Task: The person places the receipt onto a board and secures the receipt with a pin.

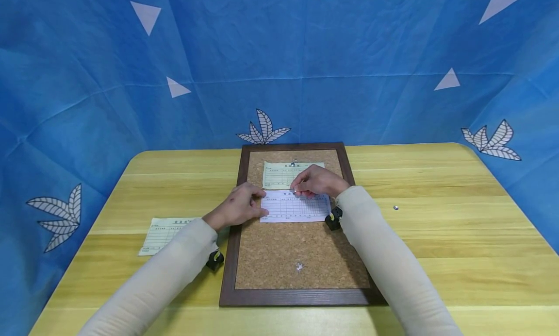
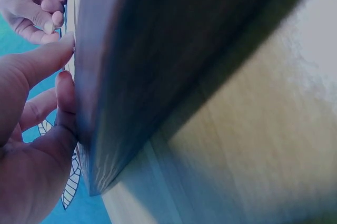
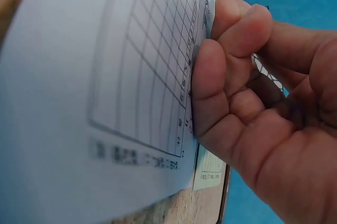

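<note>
A white printed form [image 1: 297, 210] lies on the cork board [image 1: 271, 258], just below a pale green form [image 1: 276, 175] held by a silver thumbtack [image 1: 293, 164] at its top edge. At the white form's top middle, my right hand [image 1: 322, 180] pinches a small silver thumbtack [image 1: 294, 192] between thumb and index finger. In the right wrist view its other fingers [image 3: 210, 71] fold against the paper. My left hand [image 1: 238, 207] touches the white form's left edge, its thumb and fingers extended; the left wrist view shows these fingertips [image 2: 66, 84] beside the board's frame.
Another green form [image 1: 163, 234] lies on the table left of the board, partly behind the left sleeve. A loose thumbtack [image 1: 396, 208] sits on the table to the right. Several shiny tacks [image 1: 299, 267] cluster on the lower cork. A blue cloth [image 1: 305, 44] hangs behind.
</note>
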Demonstrator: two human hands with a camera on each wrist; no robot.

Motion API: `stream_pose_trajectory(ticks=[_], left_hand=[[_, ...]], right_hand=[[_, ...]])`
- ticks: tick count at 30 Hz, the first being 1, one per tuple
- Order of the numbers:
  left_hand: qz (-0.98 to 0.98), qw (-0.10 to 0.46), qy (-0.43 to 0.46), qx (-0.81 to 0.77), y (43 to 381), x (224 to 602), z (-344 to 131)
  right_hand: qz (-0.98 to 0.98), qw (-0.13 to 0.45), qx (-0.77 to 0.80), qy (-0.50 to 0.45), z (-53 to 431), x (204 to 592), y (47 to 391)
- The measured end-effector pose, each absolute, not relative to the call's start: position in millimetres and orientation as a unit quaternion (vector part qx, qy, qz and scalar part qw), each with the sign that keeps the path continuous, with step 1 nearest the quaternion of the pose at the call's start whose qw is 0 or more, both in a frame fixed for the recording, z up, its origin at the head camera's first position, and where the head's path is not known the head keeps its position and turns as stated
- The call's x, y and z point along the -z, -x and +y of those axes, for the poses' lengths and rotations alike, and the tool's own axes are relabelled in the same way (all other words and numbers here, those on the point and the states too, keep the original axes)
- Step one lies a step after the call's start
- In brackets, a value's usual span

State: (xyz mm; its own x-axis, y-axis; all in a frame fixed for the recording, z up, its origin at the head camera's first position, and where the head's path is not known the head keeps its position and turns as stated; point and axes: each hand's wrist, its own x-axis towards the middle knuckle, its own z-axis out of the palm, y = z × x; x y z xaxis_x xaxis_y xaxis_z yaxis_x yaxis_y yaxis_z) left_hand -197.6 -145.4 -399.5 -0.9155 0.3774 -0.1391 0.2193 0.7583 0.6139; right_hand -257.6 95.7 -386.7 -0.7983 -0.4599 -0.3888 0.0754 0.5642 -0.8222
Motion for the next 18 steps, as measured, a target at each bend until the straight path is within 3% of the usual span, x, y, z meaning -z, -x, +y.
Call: stream_pose_trajectory(ticks=[18], left_hand=[[0.931,0.123,-0.168,-0.3,198.2,401.4,-146.7]], right_hand=[[0.861,0.299,0.395,0.114,87.8,384.7,260.7]])
